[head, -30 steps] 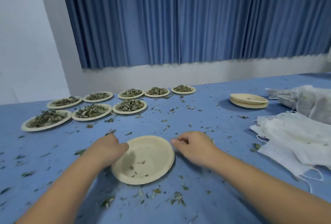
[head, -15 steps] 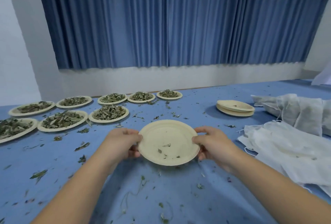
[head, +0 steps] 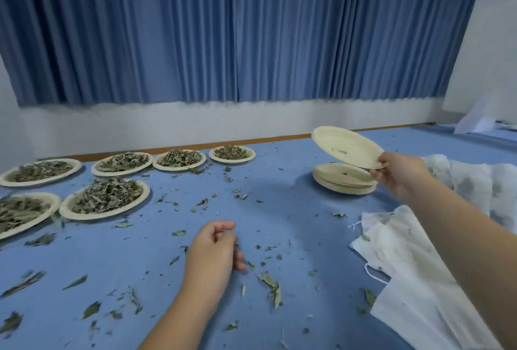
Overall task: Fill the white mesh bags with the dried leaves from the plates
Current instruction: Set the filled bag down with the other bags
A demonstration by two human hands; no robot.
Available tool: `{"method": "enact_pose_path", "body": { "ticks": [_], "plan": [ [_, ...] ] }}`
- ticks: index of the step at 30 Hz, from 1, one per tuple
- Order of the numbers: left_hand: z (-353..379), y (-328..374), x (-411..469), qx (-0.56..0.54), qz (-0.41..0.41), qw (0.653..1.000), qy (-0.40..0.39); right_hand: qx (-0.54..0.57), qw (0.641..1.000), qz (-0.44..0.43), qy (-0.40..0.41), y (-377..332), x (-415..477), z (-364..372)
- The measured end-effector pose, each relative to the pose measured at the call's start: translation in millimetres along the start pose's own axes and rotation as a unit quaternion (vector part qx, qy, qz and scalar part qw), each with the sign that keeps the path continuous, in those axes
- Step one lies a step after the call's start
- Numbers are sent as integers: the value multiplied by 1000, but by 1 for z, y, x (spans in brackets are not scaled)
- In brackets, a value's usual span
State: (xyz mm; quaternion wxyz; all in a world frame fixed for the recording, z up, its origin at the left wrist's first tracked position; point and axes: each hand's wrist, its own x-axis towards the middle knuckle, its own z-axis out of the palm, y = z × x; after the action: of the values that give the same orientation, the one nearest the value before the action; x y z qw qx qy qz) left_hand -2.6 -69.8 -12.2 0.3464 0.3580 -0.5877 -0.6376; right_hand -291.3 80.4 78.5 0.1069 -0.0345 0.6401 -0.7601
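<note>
Crumbs (head: 339,151) may slide off the tilted pale round paper plate (head: 358,144) my right hand (head: 397,174) pinches above the matching stack (head: 342,183); left hand (head: 215,254) hangs loosely curled, empty; white mesh bags (head: 405,265) lie beneath my right forearm.

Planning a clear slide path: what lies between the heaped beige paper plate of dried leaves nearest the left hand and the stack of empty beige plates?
Head view: only scattered dried leaf scraps on the blue table cover; no plate, bag or hand.
</note>
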Motion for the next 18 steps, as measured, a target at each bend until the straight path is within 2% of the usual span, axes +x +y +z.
{"method": "enact_pose_path", "body": {
  "ticks": [3, 8, 12, 18],
  "plan": [
    [0, -2, 2, 8, -1, 1000, 2, -4, 1000, 21, 19, 14, 24, 1],
    [1, -3, 2, 11, 1, 1000, -2, -33, 998, 47, -2, 43, 42, 2],
    [2, -3, 2, 20, 12, 1000, -7, -16, 995, 93, 16, 48, 45, 10],
    [3, -2, 2, 26, 11, 1000, -13, -10, 993, 116, 11, 51, 45, 27]
  ]
}}
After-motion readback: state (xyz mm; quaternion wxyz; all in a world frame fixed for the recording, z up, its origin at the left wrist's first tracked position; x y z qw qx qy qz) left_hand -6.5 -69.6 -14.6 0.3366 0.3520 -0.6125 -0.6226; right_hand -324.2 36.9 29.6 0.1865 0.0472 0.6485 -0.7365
